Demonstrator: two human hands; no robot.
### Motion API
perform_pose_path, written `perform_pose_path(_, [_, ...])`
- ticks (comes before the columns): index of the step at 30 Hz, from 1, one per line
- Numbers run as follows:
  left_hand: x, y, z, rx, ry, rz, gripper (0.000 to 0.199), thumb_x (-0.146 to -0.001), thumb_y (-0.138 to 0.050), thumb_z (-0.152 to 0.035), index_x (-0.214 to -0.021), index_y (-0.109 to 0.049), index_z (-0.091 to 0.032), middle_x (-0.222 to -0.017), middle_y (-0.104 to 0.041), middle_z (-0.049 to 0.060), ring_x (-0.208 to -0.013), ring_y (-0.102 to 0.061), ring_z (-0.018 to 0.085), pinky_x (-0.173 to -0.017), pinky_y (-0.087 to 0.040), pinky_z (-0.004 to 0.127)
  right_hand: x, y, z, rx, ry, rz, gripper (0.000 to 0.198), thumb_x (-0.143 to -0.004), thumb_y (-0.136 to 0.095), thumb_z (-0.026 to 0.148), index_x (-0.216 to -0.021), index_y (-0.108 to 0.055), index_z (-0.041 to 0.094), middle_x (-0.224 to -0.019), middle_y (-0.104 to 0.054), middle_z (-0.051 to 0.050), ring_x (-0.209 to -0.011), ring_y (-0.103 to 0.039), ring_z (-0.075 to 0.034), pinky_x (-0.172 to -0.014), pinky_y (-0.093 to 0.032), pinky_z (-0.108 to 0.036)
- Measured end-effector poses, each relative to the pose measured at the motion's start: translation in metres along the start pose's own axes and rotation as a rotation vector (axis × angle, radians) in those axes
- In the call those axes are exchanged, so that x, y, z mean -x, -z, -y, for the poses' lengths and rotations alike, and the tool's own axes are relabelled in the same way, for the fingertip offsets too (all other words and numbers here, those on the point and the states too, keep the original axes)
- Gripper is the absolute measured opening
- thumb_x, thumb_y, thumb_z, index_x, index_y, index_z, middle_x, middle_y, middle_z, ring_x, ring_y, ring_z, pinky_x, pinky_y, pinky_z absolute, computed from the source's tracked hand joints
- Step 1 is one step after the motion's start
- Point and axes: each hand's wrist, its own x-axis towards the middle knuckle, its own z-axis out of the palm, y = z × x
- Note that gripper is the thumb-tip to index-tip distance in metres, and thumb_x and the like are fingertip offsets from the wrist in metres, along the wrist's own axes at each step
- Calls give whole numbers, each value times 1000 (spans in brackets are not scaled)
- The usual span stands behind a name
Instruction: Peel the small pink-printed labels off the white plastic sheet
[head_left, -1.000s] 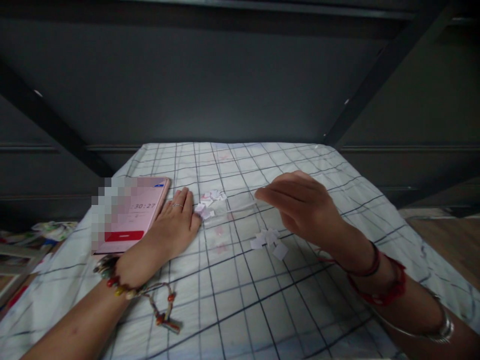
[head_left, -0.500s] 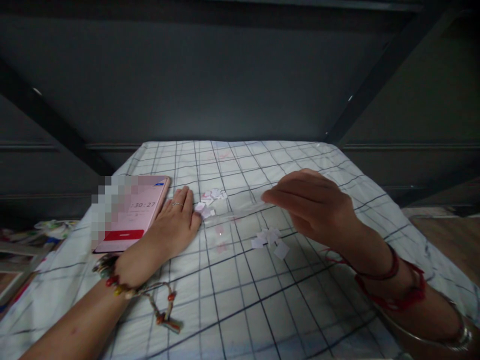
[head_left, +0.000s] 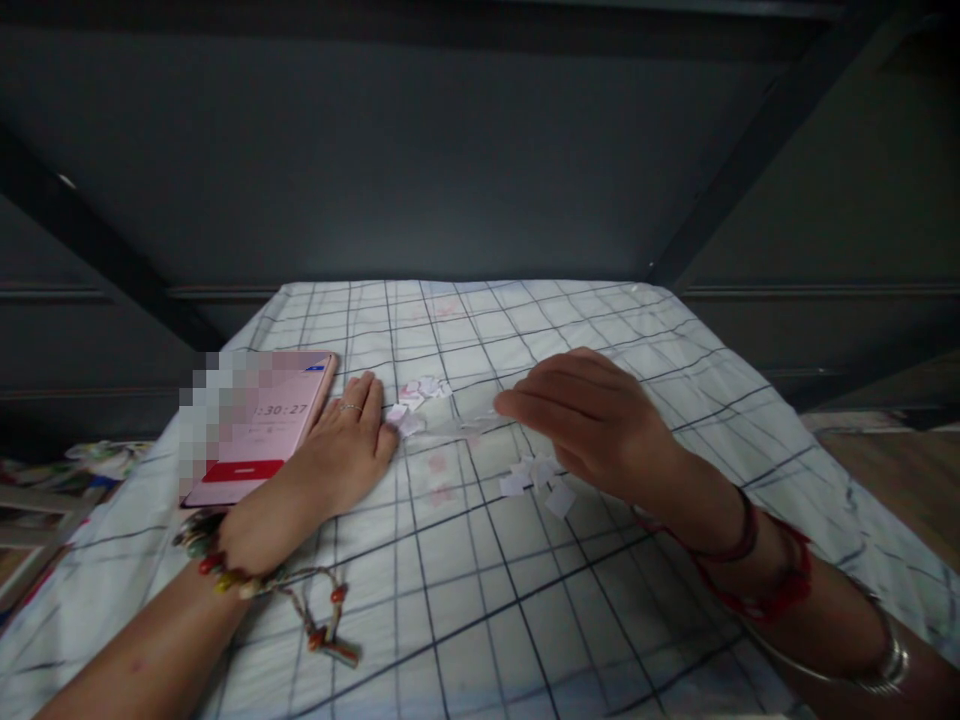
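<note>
My left hand (head_left: 352,440) lies flat on the checked cloth, fingers stretched out, its thumb beside some small white paper squares (head_left: 406,420). A piece of thin clear plastic (head_left: 469,422) stretches from near that thumb to my right hand (head_left: 589,415). The right fingertips pinch the plastic's right end just above the cloth; whether it is a bag or a sheet I cannot tell. More paper squares (head_left: 429,387) lie in a heap just beyond the plastic. Below my right hand is another loose group of white paper squares (head_left: 538,475).
A pink-edged phone (head_left: 255,430) with a timer on its screen lies left of my left hand. The white checked cloth (head_left: 450,620) covers the surface. A dark panelled wall (head_left: 450,150) stands behind it. Clutter on a shelf (head_left: 67,490) shows at the far left.
My right hand has moved left and slightly down, bringing the pinched end of the plastic closer to my left hand. The plastic now hangs slacker. My left hand stays in place.
</note>
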Motion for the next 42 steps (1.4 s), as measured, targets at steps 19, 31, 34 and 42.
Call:
perform_pose_path(19, [-4, -41, 42, -73, -263, -454, 71, -94, -36, -2, -163, -45, 9, -166, -55, 36, -165, -43, 45, -131, -45, 68, -4, -2, 8, -84, 14, 30, 30, -109, -48, 2, -99, -73, 17, -82, -75, 0, -78, -65, -14, -72, -50, -29])
perform_pose_path(31, [2, -23, 34, -51, -228, -258, 79, -91, -38, -1, -169, -41, 3, -170, -53, 31, -163, -48, 45, -128, -49, 66, -1, 11, -3, -95, 3, 54, 31, -104, -51, -1, -104, -73, 21, -85, -78, 0, -78, -71, -15, -73, -57, -31])
perform_pose_path(34, [3, -23, 32, -47, -203, -258, 83, -88, -41, 0, -171, -40, 0, -168, -57, 29, -161, -50, 44, -128, -50, 65, 7, 16, -16, 35, -55, 20, 37, -98, -54, -5, -111, -73, 24, -91, -80, 0, -81, -72, -17, -72, -56, -33])
perform_pose_path(42, [7, -8, 16, -85, -113, -155, 76, -89, -36, 2, -164, -48, 6, -168, -55, 34, -156, -57, 41, -127, -52, 58, 14, 7, -23, 155, -31, 127, 41, -92, -46, -8, -108, -71, 20, -84, -77, 1, -72, -66, -16, -66, -50, -31])
